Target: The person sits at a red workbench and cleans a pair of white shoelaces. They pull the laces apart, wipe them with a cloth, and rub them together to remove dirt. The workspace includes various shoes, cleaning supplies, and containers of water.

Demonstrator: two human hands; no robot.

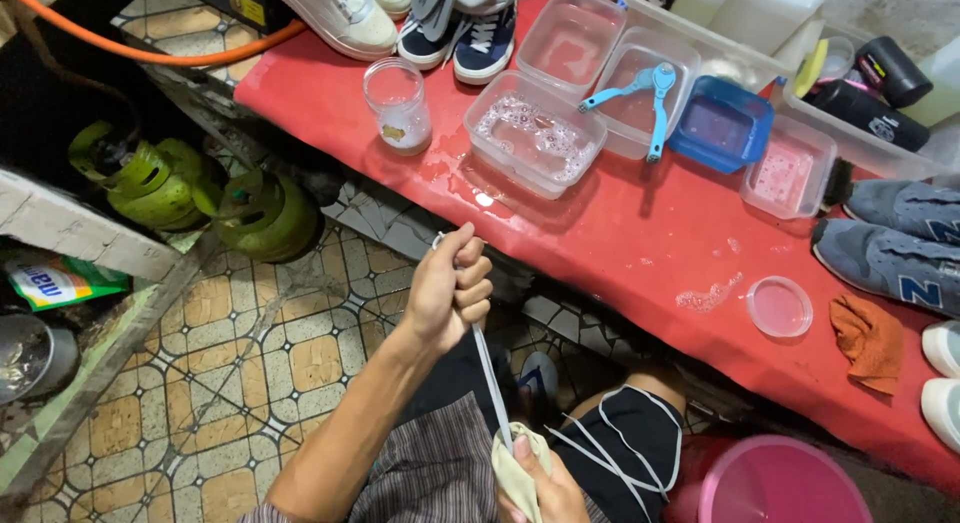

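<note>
My left hand (448,288) is raised in a fist, closed around the upper end of a grey-white shoelace (490,383) that runs taut down to my lap. My right hand (545,483), at the bottom edge of the head view, pinches the lace inside a pale yellowish cloth (515,463). More loops of white lace (620,448) lie across my dark shorts. Both hands are in front of the red table (620,253), below its near edge.
The table carries a soapy clear tub (535,133), a glass jar (397,103), further clear tubs, a blue tub (722,123), a blue tool (655,88), a round lid (779,306), an orange rag (868,341) and several sneakers. Green gas cylinders (200,188) stand left; pink bucket (780,483) lower right.
</note>
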